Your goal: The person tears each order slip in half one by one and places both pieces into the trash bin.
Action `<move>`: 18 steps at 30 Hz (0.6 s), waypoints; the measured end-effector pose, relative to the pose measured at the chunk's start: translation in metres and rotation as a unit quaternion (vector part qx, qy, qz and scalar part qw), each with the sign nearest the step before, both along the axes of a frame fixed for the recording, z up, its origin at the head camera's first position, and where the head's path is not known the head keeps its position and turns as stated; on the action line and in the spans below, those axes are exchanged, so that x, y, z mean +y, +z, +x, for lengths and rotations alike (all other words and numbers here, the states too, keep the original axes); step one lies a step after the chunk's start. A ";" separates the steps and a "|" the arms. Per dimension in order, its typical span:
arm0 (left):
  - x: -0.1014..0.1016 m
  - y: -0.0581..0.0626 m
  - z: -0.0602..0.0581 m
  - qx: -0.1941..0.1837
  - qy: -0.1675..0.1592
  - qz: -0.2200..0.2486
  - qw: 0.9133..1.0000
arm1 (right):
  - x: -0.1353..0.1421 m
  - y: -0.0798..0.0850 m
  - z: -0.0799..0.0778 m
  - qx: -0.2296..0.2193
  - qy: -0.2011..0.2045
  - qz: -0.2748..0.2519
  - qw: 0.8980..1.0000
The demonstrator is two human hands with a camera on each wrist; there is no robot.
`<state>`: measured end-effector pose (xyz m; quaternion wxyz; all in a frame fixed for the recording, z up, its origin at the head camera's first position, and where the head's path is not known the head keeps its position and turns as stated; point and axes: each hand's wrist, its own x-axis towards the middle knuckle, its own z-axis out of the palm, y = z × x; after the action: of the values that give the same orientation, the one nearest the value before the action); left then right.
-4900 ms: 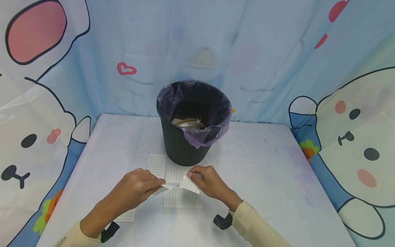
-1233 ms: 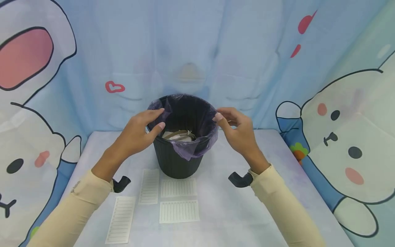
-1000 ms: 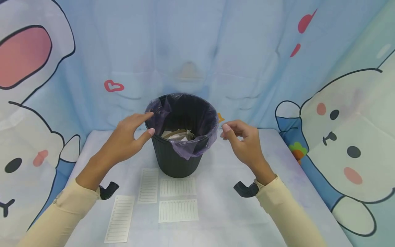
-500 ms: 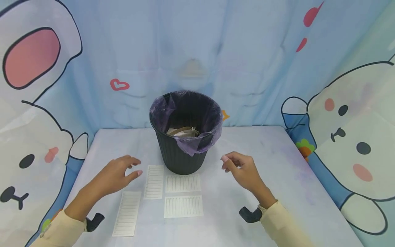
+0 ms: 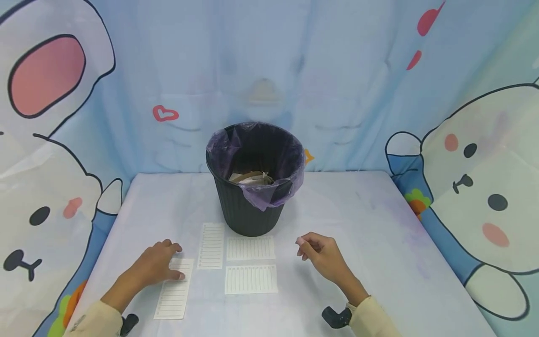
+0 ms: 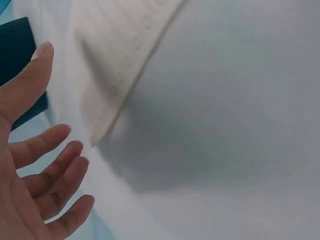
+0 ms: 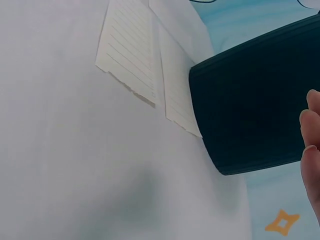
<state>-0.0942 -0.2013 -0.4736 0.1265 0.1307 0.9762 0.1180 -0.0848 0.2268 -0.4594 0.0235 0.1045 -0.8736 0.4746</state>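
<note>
My left hand [image 5: 156, 264] hovers over the nearest-left lined paper slip [image 5: 173, 299], fingers spread and holding nothing. In the left wrist view its thumb stands apart from the loosely bent fingers, and a slip's corner [image 6: 115, 65] lies beyond them. To the right, my right hand [image 5: 322, 255] is above the table with loosely curled fingers and nothing in them. Between the hands lie an upright slip [image 5: 210, 245] and two sideways slips [image 5: 251, 280], one below the other. Ragged short edges show on two slips in the right wrist view, including the nearer slip [image 7: 131, 52].
A black ribbed bin [image 5: 248, 217] stands behind the slips, lined with a purple plastic bag [image 5: 269, 194]. Paper and brown scraps [image 5: 251, 178] lie inside it. A cartoon-printed curtain [image 5: 337, 84] encloses the white table [image 5: 358, 224] at the back and sides.
Earlier, both hands pinched pieces of paper above the slips. They then reached the bin's rim and have since drawn back toward me, the left one down over the nearest-left slip.
</note>
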 end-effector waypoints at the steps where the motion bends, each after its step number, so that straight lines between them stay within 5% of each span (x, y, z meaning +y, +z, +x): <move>1: 0.000 -0.004 -0.001 0.000 -0.001 -0.003 1.000 | -0.001 -0.001 0.001 -0.003 0.000 -0.003 1.000; 10: -0.002 -0.016 -0.004 -0.040 0.051 0.022 0.998 | -0.008 -0.005 0.000 -0.007 0.031 -0.022 0.999; 18: -0.006 -0.012 -0.001 -0.050 0.049 0.077 0.995 | -0.019 -0.005 -0.001 -0.015 0.065 -0.025 0.997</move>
<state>-0.0955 -0.2077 -0.4853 0.1587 0.0859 0.9619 0.2052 -0.0860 0.2080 -0.4642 -0.0181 0.1528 -0.8532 0.4985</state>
